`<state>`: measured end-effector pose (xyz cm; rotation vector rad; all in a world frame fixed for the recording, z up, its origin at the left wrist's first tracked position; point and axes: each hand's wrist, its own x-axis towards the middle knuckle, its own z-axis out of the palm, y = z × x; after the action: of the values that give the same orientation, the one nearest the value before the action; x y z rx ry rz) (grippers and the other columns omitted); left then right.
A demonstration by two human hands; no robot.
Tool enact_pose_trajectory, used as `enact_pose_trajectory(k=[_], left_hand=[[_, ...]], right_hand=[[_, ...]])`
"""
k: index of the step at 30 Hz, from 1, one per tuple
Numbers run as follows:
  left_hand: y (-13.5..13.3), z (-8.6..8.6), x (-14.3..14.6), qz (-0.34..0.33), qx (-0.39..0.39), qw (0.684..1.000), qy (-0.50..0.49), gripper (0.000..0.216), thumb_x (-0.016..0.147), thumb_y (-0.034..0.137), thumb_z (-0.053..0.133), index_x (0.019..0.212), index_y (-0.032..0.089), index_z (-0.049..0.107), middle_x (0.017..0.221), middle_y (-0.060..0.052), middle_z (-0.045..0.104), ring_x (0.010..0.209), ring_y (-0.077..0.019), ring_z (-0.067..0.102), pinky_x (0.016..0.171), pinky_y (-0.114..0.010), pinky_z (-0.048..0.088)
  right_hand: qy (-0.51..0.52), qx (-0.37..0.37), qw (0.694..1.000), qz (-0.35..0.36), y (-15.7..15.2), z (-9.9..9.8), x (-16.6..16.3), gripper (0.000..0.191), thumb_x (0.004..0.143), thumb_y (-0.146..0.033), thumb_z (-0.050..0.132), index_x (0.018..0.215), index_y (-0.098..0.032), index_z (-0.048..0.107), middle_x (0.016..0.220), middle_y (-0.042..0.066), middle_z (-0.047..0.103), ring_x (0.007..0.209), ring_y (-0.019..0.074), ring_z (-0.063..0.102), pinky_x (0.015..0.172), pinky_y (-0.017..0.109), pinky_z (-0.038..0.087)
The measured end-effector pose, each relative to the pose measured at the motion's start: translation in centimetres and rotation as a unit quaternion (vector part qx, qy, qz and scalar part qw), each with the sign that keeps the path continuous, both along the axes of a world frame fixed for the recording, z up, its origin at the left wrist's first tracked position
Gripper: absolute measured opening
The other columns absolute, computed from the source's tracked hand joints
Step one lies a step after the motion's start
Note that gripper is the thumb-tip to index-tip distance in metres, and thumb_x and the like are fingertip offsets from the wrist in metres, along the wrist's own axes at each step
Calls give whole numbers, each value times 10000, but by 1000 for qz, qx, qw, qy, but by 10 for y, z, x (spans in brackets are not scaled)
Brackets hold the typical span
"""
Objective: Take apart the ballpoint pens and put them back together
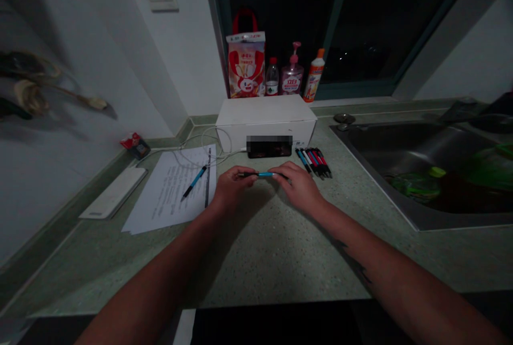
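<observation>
A blue pen [262,174] is held level between both hands, just above the green counter [260,249]. My left hand [231,187] pinches its dark left end and my right hand [298,185] grips the right end. Another blue pen [194,181] lies on the printed sheets [172,195] to the left. A row of several red, blue and black pens [315,162] lies right of my right hand. Behind the hands a phone [269,148] leans against a white box [266,115].
A steel sink [401,153] with green items lies at the right. A white flat case [114,193] rests by the wall at left, with a white cable [200,144] and a small red pack [135,143]. A red bag [246,62] and bottles [292,75] stand on the sill.
</observation>
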<state>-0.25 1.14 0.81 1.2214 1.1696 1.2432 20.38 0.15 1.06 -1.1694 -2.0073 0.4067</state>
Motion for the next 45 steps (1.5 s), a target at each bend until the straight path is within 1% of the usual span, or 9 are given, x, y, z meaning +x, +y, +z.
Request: enact_pose_trajectory(k=[9,13,20,25,31,34,37,42,45], left_hand=[[1,-5,-2,-52,86,975,199,82,742,253,729,805,249,780,780,-22,762,767,-206,687,765,-334,532],[2,-6,-4,-54,81,976,193,87,732,234,735,807,241,777,780,-19,755,744,-193,680,755,-320,531],[-1,-9,-2,-46,140,966,213,96,754,206,741,832,247,780,832,-38,748,788,-204,676,786,-338,525],[0,-9,-2,-51,131,962,232,91,784,216,734,857,246,777,829,-32,750,778,-199,682,793,-336,523],[-1,-10,-3,-57,187,941,275,100,789,195,721,868,235,769,851,-37,744,791,-192,668,748,-314,516],[-1,-12,-3,-54,184,942,277,97,810,200,711,885,226,768,853,-41,748,790,-191,677,752,-316,522],[0,-13,-4,-61,180,938,289,102,826,214,705,907,222,767,870,-40,755,806,-190,684,772,-321,530],[0,-15,-4,-78,208,923,314,131,829,195,697,936,228,765,890,-32,747,814,-180,674,764,-313,533],[0,-15,-2,-81,182,934,295,118,809,193,715,916,222,757,896,-32,749,827,-182,684,777,-310,539]], right_hand=[[48,-109,993,18,4,-6,0,172,968,-280,524,983,-222,684,919,40,725,855,191,662,779,323,480],[54,-112,992,10,3,-6,-2,108,881,-281,646,972,-223,650,870,24,711,801,184,653,729,301,480],[55,-132,990,-3,5,-6,-1,168,919,-334,598,833,-212,676,690,4,675,638,167,613,632,286,457],[59,-102,993,2,4,-7,-1,130,862,-304,689,975,-239,691,931,37,741,846,202,675,767,323,490],[0,-127,992,-3,3,-4,-1,213,951,-339,574,826,-221,701,781,31,726,722,196,657,673,309,458],[4,-112,994,4,2,-4,-2,108,910,-316,636,919,-227,697,852,30,738,773,197,667,692,302,461],[8,-108,994,8,1,-5,-2,139,869,-311,692,979,-226,683,889,27,740,801,195,670,708,294,468],[-29,-121,992,6,2,-2,-2,156,941,-312,594,925,-220,718,918,46,755,841,203,682,746,304,466],[-51,-128,990,3,2,-1,-2,193,960,-300,555,918,-222,727,906,45,756,826,204,683,735,303,458]])
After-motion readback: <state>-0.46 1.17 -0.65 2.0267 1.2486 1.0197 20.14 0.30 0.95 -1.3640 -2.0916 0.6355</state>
